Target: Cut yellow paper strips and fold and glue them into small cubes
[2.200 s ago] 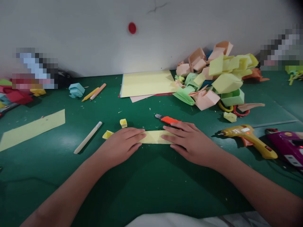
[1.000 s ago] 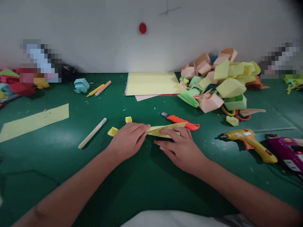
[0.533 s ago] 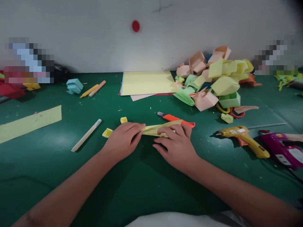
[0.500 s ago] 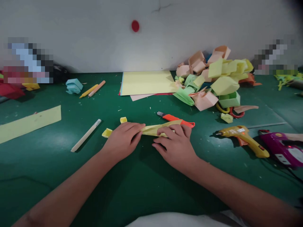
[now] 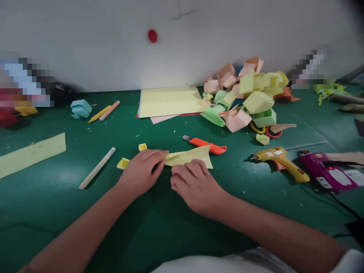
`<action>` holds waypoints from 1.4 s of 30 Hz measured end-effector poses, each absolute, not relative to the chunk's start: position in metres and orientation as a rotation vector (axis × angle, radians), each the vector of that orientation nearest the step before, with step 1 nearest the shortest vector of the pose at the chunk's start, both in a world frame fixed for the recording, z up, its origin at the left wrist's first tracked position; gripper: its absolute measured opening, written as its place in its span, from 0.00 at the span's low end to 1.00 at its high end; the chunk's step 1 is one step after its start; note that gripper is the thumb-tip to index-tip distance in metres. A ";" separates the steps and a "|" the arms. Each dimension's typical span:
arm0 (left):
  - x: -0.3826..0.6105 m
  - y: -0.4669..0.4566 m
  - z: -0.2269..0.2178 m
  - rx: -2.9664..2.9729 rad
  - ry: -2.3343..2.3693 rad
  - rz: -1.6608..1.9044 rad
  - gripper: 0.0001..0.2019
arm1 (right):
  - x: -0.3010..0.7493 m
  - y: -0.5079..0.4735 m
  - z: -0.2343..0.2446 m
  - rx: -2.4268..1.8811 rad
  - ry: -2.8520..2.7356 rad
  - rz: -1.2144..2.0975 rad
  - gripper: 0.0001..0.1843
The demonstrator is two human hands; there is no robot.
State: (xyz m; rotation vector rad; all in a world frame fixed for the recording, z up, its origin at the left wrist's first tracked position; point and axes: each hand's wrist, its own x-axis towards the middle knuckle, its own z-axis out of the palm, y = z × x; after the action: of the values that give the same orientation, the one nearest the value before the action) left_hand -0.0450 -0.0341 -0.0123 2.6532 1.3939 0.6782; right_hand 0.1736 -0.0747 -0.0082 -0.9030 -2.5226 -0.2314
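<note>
My left hand [image 5: 145, 167] pinches the left part of a pale yellow paper strip [image 5: 196, 155], which lies folded along its length and flares at the right end. My right hand [image 5: 196, 185] is closed with curled fingers at the strip's lower edge; what it holds, if anything, is hidden. Two small folded yellow paper pieces, one [image 5: 142, 146] above and the other [image 5: 123, 163] left, sit beside my left hand. Just behind the strip lies an orange utility knife [image 5: 209, 145] with its blade out. A pale rolled paper stick [image 5: 97, 168] rests further left.
Coloured paper sheets [image 5: 170, 102] lie by the wall, with a heap of folded paper pieces [image 5: 241, 94] to their right. A yellow glue gun [image 5: 280, 161] and a purple power strip [image 5: 331, 170] are at right. A flat paper strip [image 5: 34, 155] lies at left.
My right hand has moved left and down off the strip's right part, its fingers now curled. The strip's right end shows spread out. The view has shifted slightly.
</note>
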 end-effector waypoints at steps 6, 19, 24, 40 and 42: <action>-0.044 -0.035 -0.009 2.622 1.419 0.688 0.17 | 0.189 -0.092 -0.005 -0.807 -2.619 0.072 0.09; -0.046 -0.036 -0.005 2.488 1.533 0.653 0.20 | 0.287 -0.083 0.003 -1.162 -2.254 0.208 0.04; -0.046 -0.034 -0.007 2.498 1.551 0.646 0.19 | 0.339 -0.058 0.000 -1.347 -2.028 -0.050 0.04; -0.047 -0.032 -0.006 2.567 1.527 0.642 0.19 | 0.386 -0.045 -0.012 -1.558 -1.918 -0.168 0.07; -0.047 -0.032 -0.006 2.569 1.529 0.646 0.19 | 0.385 -0.047 -0.012 -1.561 -1.916 -0.168 0.07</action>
State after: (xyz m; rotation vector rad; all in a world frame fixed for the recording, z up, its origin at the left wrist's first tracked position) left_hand -0.0469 -0.0324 -0.0056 2.5693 1.5291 0.6463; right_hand 0.3849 -0.0470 -0.0119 -1.5610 -1.9164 -0.1682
